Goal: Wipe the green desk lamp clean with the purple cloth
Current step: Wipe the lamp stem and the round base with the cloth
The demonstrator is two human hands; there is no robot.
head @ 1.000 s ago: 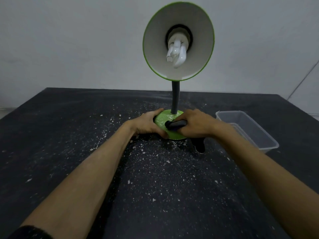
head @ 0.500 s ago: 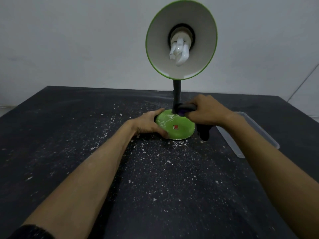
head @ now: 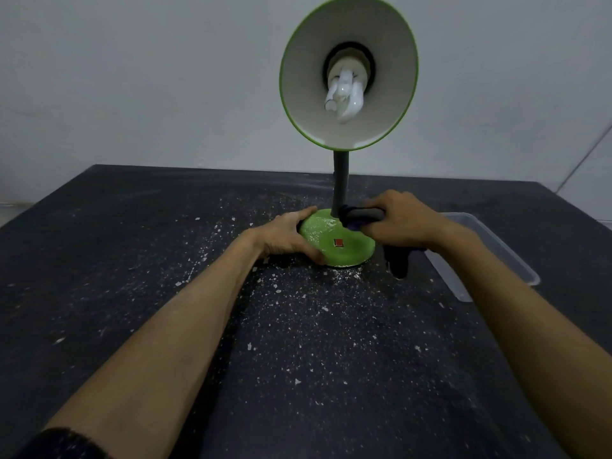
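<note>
The green desk lamp stands on a dark table, its round green base [head: 347, 250] dusted with white specks and bearing a small red switch. Its dark neck [head: 340, 180] rises to a green-rimmed shade [head: 377, 38] with a white bulb facing me. My left hand [head: 284, 238] grips the base's left edge. My right hand [head: 400, 223] holds the dark purple cloth [head: 361, 217] bunched against the foot of the neck at the back right of the base. A tail of the cloth [head: 399, 261] hangs below my hand.
White crumbs and dust lie scattered over the black table [head: 132, 260] around the lamp. A clear plastic tub [head: 490, 246] sits to the right, partly behind my right forearm. A pale wall stands behind the table.
My right hand has carried the cloth from the front of the base, uncovering the red switch, up to the foot of the neck. My left hand has stayed on the base.
</note>
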